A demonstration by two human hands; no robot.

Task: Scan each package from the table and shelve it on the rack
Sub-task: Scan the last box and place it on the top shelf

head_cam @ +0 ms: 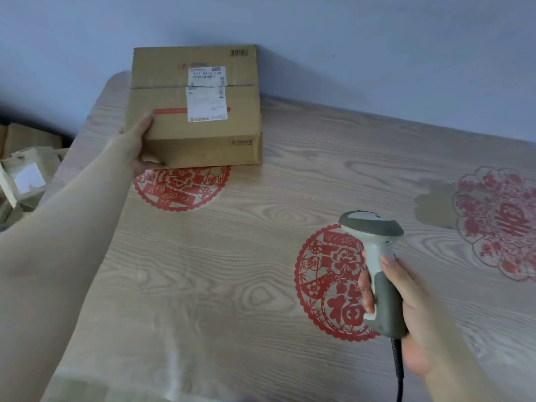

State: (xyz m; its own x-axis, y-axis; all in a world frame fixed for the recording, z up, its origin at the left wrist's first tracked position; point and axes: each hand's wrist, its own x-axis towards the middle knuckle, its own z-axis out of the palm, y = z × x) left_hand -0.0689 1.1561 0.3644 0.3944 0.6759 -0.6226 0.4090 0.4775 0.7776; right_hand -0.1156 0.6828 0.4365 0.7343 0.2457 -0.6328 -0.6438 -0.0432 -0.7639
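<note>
- Cardboard package (pixel 197 105), brown with white shipping labels (pixel 206 94) on top, sits at the table's (pixel 261 285) far edge against a blue wall (pixel 348 39).
- Left hand (pixel 136 143) grasps the package's near left corner.
- Right hand (pixel 406 309) grips a grey-and-white barcode scanner (pixel 377 265) by its handle, above a red paper-cut decoration (pixel 324 280).

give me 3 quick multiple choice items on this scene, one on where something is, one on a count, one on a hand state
1. Where is the box?
A. far left of the table, against the wall
B. table's near edge
C. on the floor

2. How many red paper-cut designs show on the table?
A. one
B. three
C. five

3. What is the right hand doing?
A. lying flat
B. gripping the scanner
C. holding the box

Answers:
1 A, its far edge meets the wall.
2 B, one is partly under the box.
3 B, fingers wrap its handle; the left hand holds the box.
</note>
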